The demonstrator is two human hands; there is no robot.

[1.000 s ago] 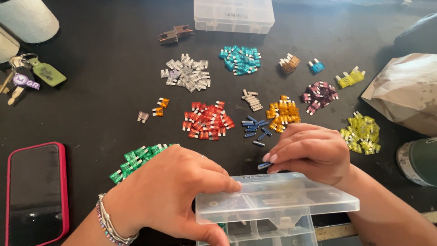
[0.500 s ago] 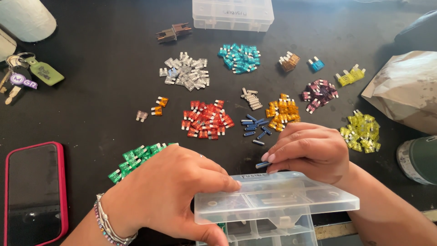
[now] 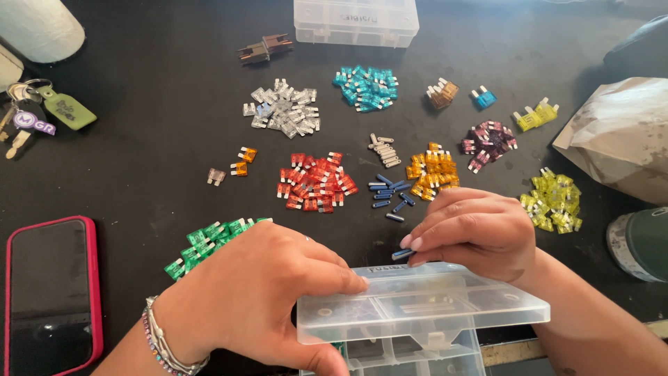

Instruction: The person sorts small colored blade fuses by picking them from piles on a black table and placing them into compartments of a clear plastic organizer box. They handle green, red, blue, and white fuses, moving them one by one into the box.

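Our left hand (image 3: 257, 292) grips the clear plastic compartment box's lid (image 3: 417, 299); our right hand (image 3: 480, 233) pinches a small blue cylindrical fuse (image 3: 401, 254) above it, near us on the bench (image 3: 139, 153).

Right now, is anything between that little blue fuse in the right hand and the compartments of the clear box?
Yes. The clear lid lies over the compartments of the box, under the right hand pinching the blue fuse. The left hand grips the lid's edge.
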